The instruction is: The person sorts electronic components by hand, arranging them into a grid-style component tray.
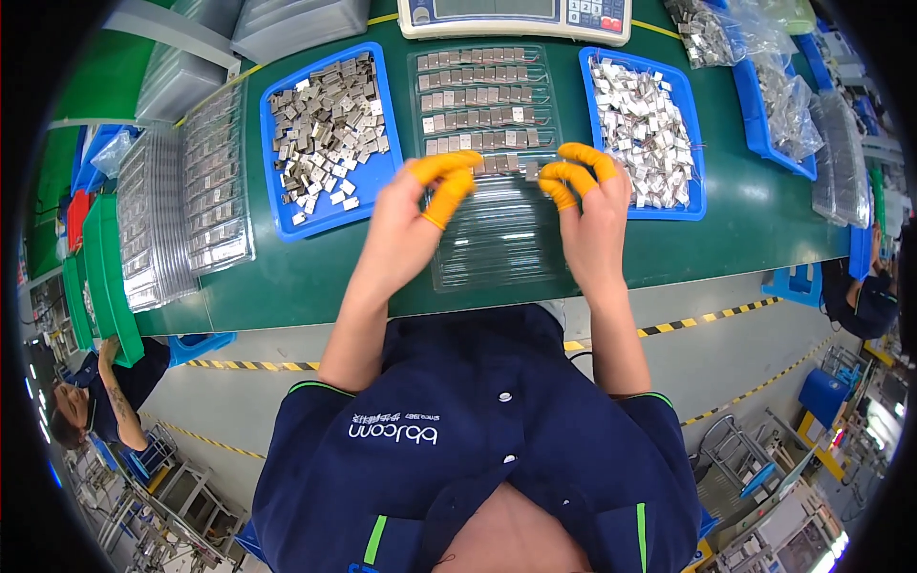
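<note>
A clear plastic tray (497,244) lies before me, with several rows of small metal connector shells (478,119) across its far half. My left hand (411,215), with yellow finger cots, bends over the left part of the nearest filled row. Its thumb and forefinger tips come close together; what is between them is hidden. Opposite, my right hand (594,215), also in yellow cots, has its thumb and fingers drawn together at the row's right end. A small silvery connector shell (532,170) shows at those fingertips.
Left of the tray is a blue bin (390,172) of loose metal shells; right of it, a blue bin (699,181) of white pieces with wires. A scale (516,29) stands behind. Stacked clear trays (158,220) stand far left. Another person (105,411) is at the left edge.
</note>
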A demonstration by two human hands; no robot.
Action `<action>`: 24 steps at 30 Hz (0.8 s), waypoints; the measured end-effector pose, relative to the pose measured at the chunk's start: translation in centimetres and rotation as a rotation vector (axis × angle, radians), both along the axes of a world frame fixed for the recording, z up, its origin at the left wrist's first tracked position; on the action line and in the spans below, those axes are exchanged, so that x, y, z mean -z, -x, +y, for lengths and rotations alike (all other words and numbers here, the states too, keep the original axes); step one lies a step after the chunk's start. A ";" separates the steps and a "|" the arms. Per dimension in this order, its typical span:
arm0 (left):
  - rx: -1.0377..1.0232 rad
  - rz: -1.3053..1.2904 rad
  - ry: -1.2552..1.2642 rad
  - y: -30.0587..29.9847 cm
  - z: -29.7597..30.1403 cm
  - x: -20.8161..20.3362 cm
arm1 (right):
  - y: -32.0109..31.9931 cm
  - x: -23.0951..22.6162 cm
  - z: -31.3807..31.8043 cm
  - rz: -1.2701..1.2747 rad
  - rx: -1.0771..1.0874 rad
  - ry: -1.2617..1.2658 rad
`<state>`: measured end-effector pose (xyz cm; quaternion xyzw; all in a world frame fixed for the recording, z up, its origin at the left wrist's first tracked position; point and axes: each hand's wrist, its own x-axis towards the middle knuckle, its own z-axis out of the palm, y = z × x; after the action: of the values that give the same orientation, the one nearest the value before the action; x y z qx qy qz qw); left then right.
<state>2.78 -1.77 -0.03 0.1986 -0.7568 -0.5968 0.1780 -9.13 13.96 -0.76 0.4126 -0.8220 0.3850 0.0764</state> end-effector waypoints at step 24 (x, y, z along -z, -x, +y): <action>-0.200 -0.320 0.754 -2.8 -9.4 -0.6 | 7.7 0.4 3.7 -0.140 0.426 -0.288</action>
<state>5.59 -11.19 0.52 0.2822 -0.9173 -0.2193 0.1755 -16.82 17.70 -1.17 0.2093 -0.9400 0.2667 0.0391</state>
